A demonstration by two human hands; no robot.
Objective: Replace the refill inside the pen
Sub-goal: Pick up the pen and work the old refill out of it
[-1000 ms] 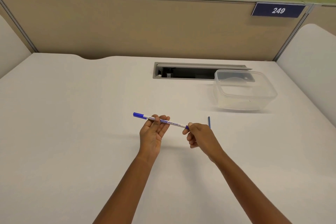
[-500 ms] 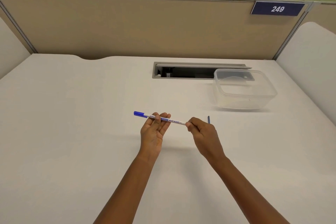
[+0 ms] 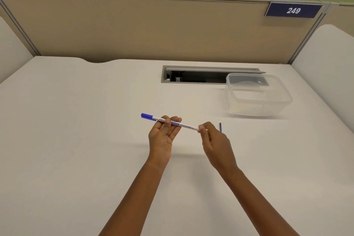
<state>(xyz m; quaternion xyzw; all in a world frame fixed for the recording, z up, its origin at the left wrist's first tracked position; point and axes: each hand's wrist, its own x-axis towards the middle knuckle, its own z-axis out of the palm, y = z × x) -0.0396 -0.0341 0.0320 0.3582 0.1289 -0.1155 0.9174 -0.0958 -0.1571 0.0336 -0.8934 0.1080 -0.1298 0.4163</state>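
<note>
Pen (image 3: pixel 170 123) near-level, blue cap pointing left, held at both ends.

Single head-worn wide-angle view, looking forward and down across a white desk (image 3: pixel 76 140) toward the beige partition (image 3: pixel 153 28) at its far edge. Both forearms enter from the bottom edge, the hands near frame centre at close range. Straight lines bow outward toward the frame edges.
</note>
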